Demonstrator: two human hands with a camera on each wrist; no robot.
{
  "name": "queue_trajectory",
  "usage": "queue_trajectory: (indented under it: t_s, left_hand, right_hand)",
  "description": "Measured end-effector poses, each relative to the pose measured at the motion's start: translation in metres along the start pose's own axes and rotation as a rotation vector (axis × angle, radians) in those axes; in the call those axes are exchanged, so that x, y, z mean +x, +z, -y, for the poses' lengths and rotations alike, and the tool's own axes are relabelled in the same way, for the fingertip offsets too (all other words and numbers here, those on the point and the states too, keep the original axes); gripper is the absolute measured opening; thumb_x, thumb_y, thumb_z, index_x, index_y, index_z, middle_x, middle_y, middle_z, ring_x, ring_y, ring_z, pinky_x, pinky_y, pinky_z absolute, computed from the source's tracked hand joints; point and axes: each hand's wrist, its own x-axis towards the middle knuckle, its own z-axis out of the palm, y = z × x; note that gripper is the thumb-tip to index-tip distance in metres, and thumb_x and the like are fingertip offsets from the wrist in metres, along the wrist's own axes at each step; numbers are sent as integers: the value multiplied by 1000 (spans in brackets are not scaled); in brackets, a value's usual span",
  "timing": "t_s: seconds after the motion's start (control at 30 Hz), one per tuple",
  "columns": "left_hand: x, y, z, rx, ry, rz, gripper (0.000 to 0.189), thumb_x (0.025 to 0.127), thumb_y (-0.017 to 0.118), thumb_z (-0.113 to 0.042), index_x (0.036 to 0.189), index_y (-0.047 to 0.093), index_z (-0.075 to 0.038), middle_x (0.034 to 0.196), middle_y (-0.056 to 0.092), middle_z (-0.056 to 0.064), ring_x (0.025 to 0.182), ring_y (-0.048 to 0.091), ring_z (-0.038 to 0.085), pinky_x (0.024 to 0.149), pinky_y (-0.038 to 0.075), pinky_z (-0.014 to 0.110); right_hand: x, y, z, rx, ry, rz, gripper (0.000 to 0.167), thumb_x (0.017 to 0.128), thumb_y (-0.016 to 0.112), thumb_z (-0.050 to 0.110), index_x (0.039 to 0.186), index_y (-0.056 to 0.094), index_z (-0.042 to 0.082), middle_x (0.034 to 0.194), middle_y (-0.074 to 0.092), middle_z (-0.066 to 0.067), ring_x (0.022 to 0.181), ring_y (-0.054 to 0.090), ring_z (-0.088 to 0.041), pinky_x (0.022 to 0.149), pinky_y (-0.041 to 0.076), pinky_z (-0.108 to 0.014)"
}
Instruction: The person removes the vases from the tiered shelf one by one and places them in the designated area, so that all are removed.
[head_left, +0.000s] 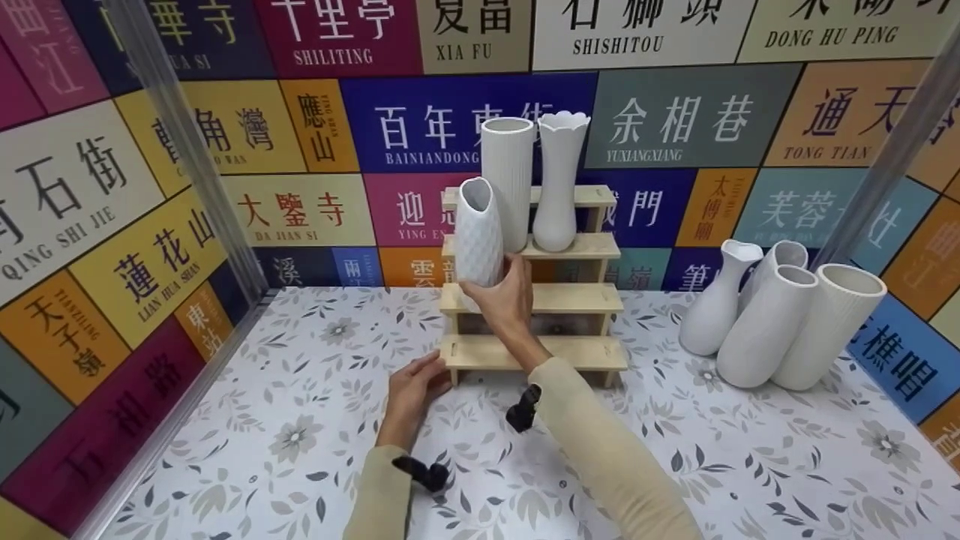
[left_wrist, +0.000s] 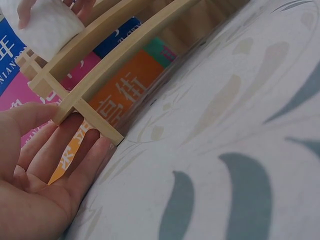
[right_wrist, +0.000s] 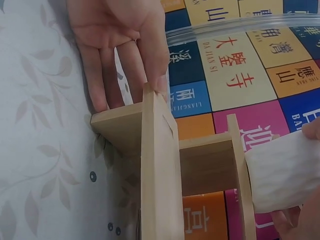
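A white vase with a dimpled surface and slanted mouth (head_left: 480,232) is gripped low down by my right hand (head_left: 506,296). Its base is at the second step from the bottom of a wooden step stand (head_left: 532,349); whether it touches is hard to tell. My left hand (head_left: 414,382) holds the left end of the lowest step, thumb on the board (left_wrist: 95,70) and fingers against the leg below. One step higher than the dimpled vase stand a ribbed cylindrical white vase (head_left: 508,180) and a slender white vase with a scalloped rim (head_left: 559,187).
On the table's right side stands a cluster of several white vases, among them a narrow-necked one (head_left: 709,315) and a ribbed one (head_left: 832,330). A leaf-patterned cloth (head_left: 292,442) covers the table. Behind the stand rises a wall of coloured signs (head_left: 300,210).
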Motion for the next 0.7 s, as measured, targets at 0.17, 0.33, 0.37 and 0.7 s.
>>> queue_trajectory:
  t_s: [0.17, 0.33, 0.37, 0.7]
  left_hand:
    - [0, 2, 0, 11, -16, 0, 44, 89, 75, -14, 130, 64, -2, 115, 74, 17, 92, 74, 17, 84, 64, 31]
    - [-1, 3, -2, 22, -24, 4, 43, 90, 74, -14, 131, 64, -4, 120, 71, 20, 95, 74, 20, 86, 64, 33]
    - [-1, 3, -2, 20, -21, 7, 43, 91, 73, -13, 131, 64, -3, 121, 71, 21, 95, 74, 21, 87, 63, 33]
    - [0, 1, -3, 49, -59, -6, 43, 91, 74, -17, 131, 65, -8, 121, 72, 16, 98, 73, 20, 88, 63, 32]
  right_hand:
    - [-5, -13, -6, 28, -27, -18, 78, 66, 91, 34, 130, 54, 8, 123, 57, -11, 109, 58, -26, 94, 53, -40]
    - [-12, -30, -13, 97, -30, -30, 78, 67, 91, 31, 131, 54, 6, 126, 58, -12, 111, 60, -28, 95, 55, -41]
    - [-13, -34, -14, 115, -32, -34, 77, 68, 91, 30, 130, 54, 6, 126, 59, -13, 112, 60, -28, 96, 55, -41]
    - [-21, -80, -26, 142, -21, -53, 76, 71, 90, 28, 132, 52, 5, 127, 61, -15, 114, 62, -31, 97, 56, -44]
